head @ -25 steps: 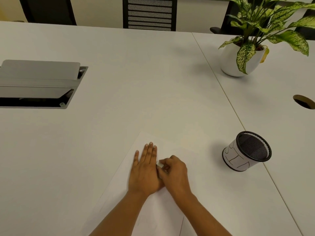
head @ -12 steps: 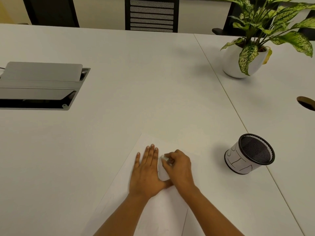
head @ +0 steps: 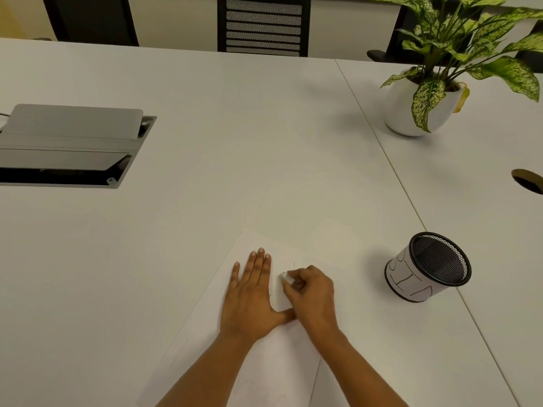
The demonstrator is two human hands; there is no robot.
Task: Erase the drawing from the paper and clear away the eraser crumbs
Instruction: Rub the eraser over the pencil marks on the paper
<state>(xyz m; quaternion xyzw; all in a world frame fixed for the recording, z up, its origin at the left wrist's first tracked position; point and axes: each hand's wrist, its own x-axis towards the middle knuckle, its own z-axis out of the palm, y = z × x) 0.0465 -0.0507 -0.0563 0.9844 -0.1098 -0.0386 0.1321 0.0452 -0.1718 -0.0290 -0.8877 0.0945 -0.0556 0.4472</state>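
A white sheet of paper (head: 211,327) lies on the white table (head: 235,142) in front of me. My left hand (head: 252,301) lies flat on the sheet with its fingers straight, pressing it down. Just to its right, my right hand (head: 311,295) pinches a small white eraser (head: 286,277) against the paper. Only faint pencil marks show near the eraser. I cannot make out any crumbs.
A black mesh pen holder (head: 426,268) wrapped in white paper stands to the right of the sheet. A potted plant (head: 423,110) sits at the back right. An open cable box (head: 67,148) is set into the table at the left. Chairs stand behind the far edge.
My right hand has slid the eraser a little to the right, away from my left hand's fingers. The left hand stays flat on the paper.
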